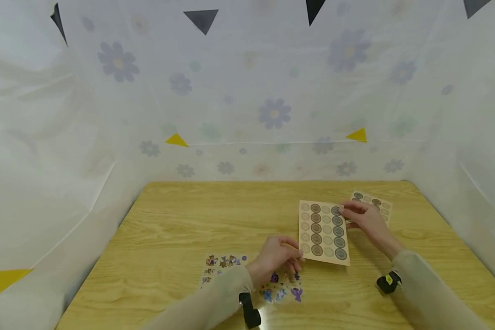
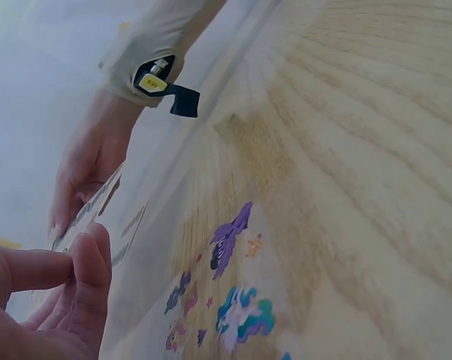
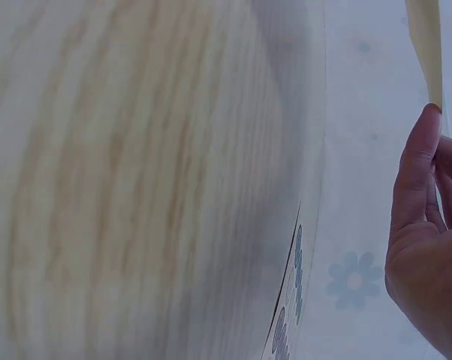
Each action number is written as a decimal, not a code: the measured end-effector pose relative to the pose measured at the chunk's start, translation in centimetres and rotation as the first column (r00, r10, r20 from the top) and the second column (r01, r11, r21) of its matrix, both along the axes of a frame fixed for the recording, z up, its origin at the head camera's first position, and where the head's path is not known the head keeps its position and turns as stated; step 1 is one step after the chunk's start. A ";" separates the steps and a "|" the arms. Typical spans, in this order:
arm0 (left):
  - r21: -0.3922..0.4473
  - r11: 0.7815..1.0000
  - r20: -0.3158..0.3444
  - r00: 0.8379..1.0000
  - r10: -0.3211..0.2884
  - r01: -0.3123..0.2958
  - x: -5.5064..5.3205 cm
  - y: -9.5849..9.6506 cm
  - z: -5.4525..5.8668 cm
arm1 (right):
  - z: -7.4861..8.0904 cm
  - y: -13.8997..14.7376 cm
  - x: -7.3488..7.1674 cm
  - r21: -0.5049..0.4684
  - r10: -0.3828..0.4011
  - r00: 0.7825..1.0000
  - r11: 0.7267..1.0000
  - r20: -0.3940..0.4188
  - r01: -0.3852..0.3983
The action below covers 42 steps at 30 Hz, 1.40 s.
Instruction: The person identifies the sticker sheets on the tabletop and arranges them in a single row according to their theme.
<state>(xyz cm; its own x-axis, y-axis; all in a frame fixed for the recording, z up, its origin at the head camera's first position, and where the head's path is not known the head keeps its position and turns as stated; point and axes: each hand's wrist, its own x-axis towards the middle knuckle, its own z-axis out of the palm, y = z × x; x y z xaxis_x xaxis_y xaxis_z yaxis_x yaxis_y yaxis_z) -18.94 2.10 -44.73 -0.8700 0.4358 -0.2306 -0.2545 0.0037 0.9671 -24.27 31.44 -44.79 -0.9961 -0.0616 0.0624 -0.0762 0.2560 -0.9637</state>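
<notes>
A tan sticker sheet point(image 1: 327, 236) printed with columns of round labels is held up over the table between both hands. My right hand point(image 1: 368, 221) pinches its upper right edge between thumb and fingers; the right wrist view shows that hand point(image 3: 432, 225) gripping the edge of the sheet point(image 3: 427, 52). My left hand point(image 1: 275, 257) pinches the lower left corner of the sheet, thumb against forefinger. Below the left hand lies a clear sheet of colourful cartoon stickers point(image 1: 280, 293), partly covered by the left forearm. In the left wrist view, purple and white pony stickers point(image 2: 241, 319) show on it.
A second sheet of round labels point(image 1: 385, 208) lies on the table behind my right hand, partly hidden by it. The wooden table point(image 1: 181, 215) is enclosed by white flower-patterned curtains point(image 1: 231, 114) with yellow and black triangles on them.
</notes>
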 end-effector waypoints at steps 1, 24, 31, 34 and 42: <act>0.000 1.000 0.006 1.000 0.001 -0.001 0.2 0.1 0.0 | 0.0 0.1 0.2 -0.001 0.005 1.000 1.000 -0.003 -0.005; 0.032 0.998 0.100 0.994 -0.054 0.051 4.7 1.1 -1.0 | -0.6 0.8 4.0 0.008 0.004 0.994 1.000 0.105 -0.004; 0.036 0.998 0.126 0.990 -0.063 0.059 6.3 1.4 -1.2 | -0.7 0.9 5.2 0.039 0.010 0.992 0.999 0.128 -0.015; 0.049 0.996 0.147 0.985 -0.084 0.078 6.8 1.4 -1.3 | -0.7 0.9 5.6 0.040 0.006 0.988 0.999 0.151 -0.012; 0.087 0.989 0.186 0.974 -0.130 0.115 7.7 1.2 -1.4 | -0.9 0.9 5.8 0.017 0.064 0.981 0.998 0.185 -0.069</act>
